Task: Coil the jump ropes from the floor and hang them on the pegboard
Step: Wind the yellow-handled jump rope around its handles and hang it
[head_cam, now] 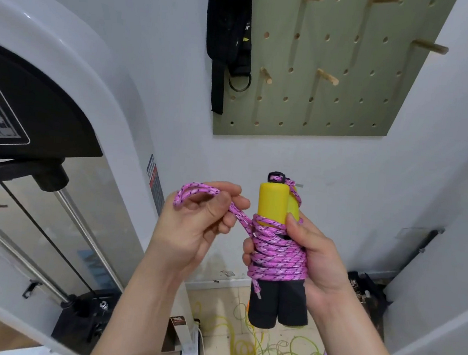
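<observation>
Rope (276, 256): soft, light, wound on handles (271, 204); hold round the windings
Left hand (190, 230): pinches free loop (197, 191)
Right hand (316, 259): grips windings, apparently firmly

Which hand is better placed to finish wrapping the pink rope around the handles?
Probably the left hand: it pinches the free loop of the pink rope, while the right hand grips the handles.

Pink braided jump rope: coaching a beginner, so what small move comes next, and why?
Probably tuck the loose loop pinched by the left hand under the turns of the pink braided jump rope, already wound round the yellow-and-black handles in the right hand.
</observation>
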Motion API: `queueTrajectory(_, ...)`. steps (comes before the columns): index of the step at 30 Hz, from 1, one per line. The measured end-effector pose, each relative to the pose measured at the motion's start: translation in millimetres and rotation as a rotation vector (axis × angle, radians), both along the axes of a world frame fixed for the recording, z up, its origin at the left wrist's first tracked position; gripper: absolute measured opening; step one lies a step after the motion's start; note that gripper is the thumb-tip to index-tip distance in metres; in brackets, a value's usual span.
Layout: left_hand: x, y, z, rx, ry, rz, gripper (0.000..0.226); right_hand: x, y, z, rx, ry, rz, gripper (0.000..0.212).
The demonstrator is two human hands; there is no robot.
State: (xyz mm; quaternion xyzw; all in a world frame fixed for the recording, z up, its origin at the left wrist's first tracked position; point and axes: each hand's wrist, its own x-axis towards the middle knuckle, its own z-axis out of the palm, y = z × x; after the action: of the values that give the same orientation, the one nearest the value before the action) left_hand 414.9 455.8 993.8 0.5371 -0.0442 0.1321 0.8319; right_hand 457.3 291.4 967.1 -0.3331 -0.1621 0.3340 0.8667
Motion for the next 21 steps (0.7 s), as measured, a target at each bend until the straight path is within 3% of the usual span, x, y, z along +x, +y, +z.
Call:
queueTrajectory(3,-1.5,-8.1,11.6,0.309,0.009,0.178,0.019,1.5,2.2,2.4,-0.112,-0.075,-0.122,0.082)
queueTrajectory(5,-2.9,-12.3,15.3,0.445,-0.067,0.255,0.010,1.2,1.4,8.1,-0.202,-0.132,-0.208,0.072)
queueTrajectory(6,-3.5,-12.5,15.1,0.592,-0.144,0.300,0.003,0.9,0.1,12.4,-0.274,-0.177,-0.267,0.063)
queueTrajectory(9,-2.3,-14.0,10.6,1.068,-0.353,0.467,0.012,-2.5,-4.2,24.1,-0.595,-0.465,-0.465,0.047)
queueTrajectory(15,0.5,-33.7,17.3,1.057,-0.178,0.496,0.013,-16.1,-0.7,20.8,-1.082,-0.863,-0.698,0.042)
queueTrajectory(21,1.0,-39.9,32.6,0.748,0.083,0.309,0.041,-19.5,-6.4,24.6,-1.203,-0.968,-0.798,0.043)
